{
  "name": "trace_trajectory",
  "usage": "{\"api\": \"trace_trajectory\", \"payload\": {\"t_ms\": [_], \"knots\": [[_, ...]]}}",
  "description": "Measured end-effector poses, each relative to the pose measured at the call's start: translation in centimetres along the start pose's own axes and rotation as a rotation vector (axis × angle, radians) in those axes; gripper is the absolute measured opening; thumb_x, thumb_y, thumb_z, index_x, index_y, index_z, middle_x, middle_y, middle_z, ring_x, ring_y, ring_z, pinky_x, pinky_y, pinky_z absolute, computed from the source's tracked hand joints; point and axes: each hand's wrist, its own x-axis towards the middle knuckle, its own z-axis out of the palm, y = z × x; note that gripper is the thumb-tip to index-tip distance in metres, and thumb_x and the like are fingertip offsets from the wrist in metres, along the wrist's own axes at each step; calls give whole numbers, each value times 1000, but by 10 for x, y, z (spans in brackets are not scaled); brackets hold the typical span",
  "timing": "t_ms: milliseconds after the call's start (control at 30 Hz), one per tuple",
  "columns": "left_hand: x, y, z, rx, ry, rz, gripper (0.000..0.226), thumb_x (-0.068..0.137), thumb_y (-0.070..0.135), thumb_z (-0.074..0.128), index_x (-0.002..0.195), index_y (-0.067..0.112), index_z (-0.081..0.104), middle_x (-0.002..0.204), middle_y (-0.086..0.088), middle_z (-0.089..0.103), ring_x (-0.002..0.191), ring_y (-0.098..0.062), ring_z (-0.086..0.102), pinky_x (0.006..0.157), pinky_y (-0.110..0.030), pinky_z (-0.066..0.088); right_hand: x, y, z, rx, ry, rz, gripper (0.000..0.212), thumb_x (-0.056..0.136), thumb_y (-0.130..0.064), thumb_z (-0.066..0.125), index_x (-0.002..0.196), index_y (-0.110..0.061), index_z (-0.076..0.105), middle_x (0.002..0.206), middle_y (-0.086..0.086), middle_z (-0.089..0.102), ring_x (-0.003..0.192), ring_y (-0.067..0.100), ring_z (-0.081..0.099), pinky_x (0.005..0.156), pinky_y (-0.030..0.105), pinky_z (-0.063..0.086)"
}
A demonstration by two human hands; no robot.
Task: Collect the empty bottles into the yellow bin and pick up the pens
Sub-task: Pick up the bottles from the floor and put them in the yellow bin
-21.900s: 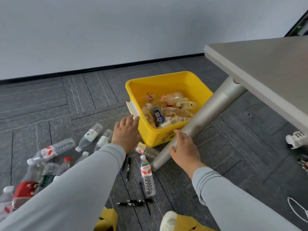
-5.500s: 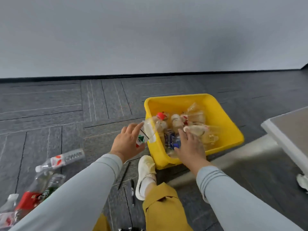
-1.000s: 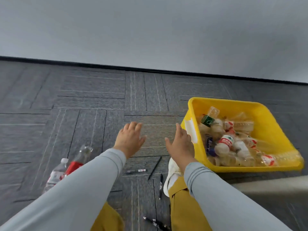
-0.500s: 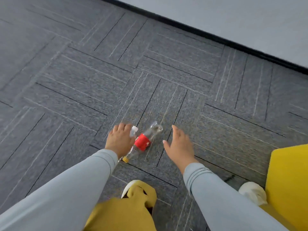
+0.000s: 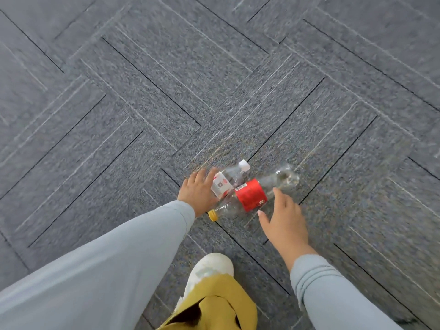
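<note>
The left hand (image 5: 196,192) clamped its fingers on the small white-label bottle (image 5: 225,181). The right hand (image 5: 284,221), fingers apart, was just near the red-label bottle (image 5: 252,195) on the carpet (image 5: 119,115).

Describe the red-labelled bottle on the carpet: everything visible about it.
The red-labelled bottle is clear plastic, looks empty, and lies on its side on the grey carpet. Its yellow cap points toward the person, its base away. A smaller white-capped bottle lies against it. The right hand is close beside the label; contact is unclear.
</note>
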Motion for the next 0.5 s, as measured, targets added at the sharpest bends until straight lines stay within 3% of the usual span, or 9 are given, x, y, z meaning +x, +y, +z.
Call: {"api": "trace_trajectory", "payload": {"t_ms": [133,300,433,500], "knots": [[7,-1,18,-97,-42,9,93,85,48,59,149,21,-3,140,-14,37,126,-29,44,107,-44,38,12,5,19,-36,36,-77,67,91,-40,52,145,-13,24,145,9,36,126,29,40,103,38,38],[-8,-7,21,-294,195,-72,76,84,39,63,143,25,17,129,-9,37,97,-21,56,81,-32,54,28,9,19,-128,110,-187,67,86,-30,63,143,-14,31,149,14,33,135,33,32,110,44,30],[-7,-6,13,-284,278,-84,79,81,46,64,143,30,17,127,-5,39,96,-18,56,79,-33,56,58,7,13,-331,78,-328,86,85,-14,64,150,-25,9,159,9,2,146,35,2,115,54,7],[-6,-2,8,-298,300,-103,78,81,45,64,142,29,18,127,-6,38,96,-19,55,78,-32,56,69,6,13,-414,44,-336,90,85,-14,63,150,-28,2,159,8,-4,145,35,-8,113,60,1]]}}
